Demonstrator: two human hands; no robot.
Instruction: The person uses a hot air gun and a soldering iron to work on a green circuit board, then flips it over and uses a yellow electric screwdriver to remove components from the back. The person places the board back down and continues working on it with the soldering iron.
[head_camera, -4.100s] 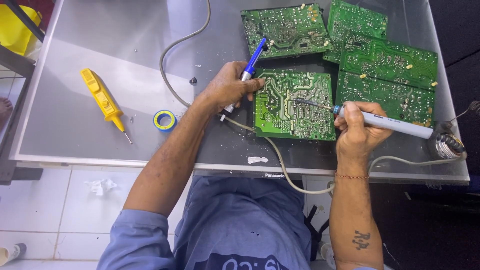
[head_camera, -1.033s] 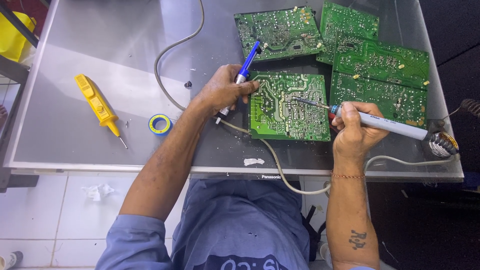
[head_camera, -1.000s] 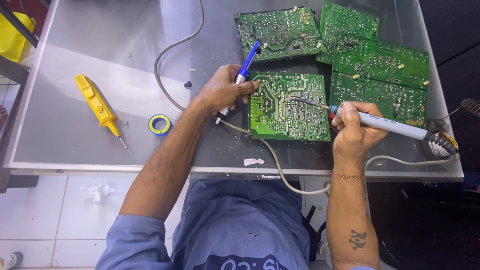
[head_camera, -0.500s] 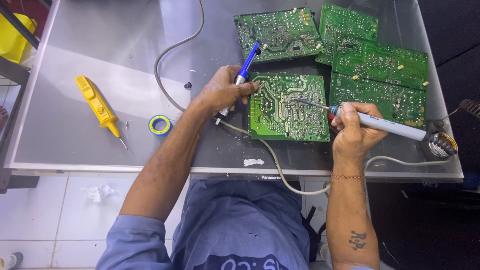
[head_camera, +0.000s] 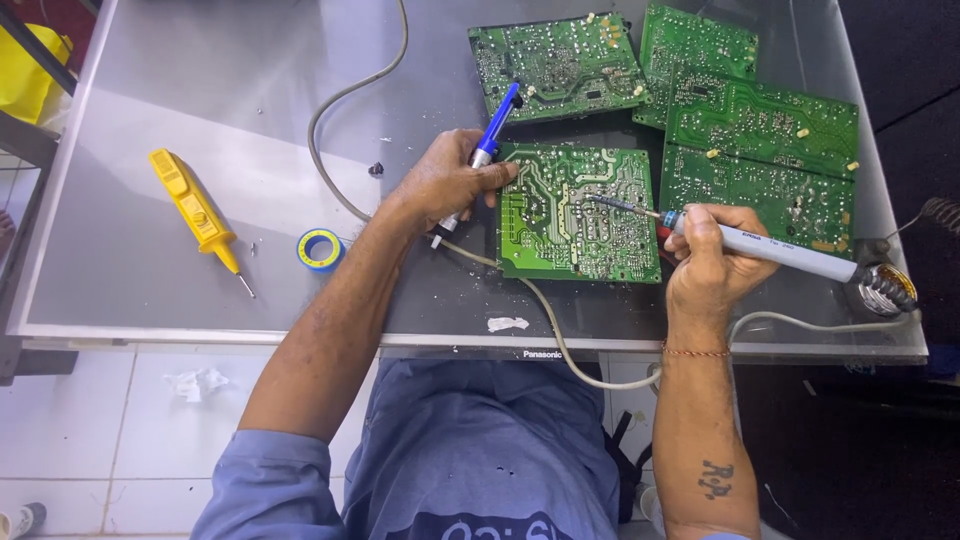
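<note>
While my left hand (head_camera: 447, 183) grips a blue desoldering pump (head_camera: 493, 137), my right hand (head_camera: 712, 262) grasps a grey soldering iron (head_camera: 760, 245), tip on the green circuit board (head_camera: 578, 212) at nine o'clock.

A blue shirt (head_camera: 480, 450) with short sleeves fills the lower centre of the frame, a thin red-orange thread bracelet (head_camera: 697, 351) circles the right wrist, and a small dark tattoo (head_camera: 716, 479) marks the right forearm.

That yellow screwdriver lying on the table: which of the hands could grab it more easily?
Probably the left hand. The yellow screwdriver lies on its side of the table, though that hand holds a blue tool. The right hand holds the soldering iron, across the circuit board.
</note>
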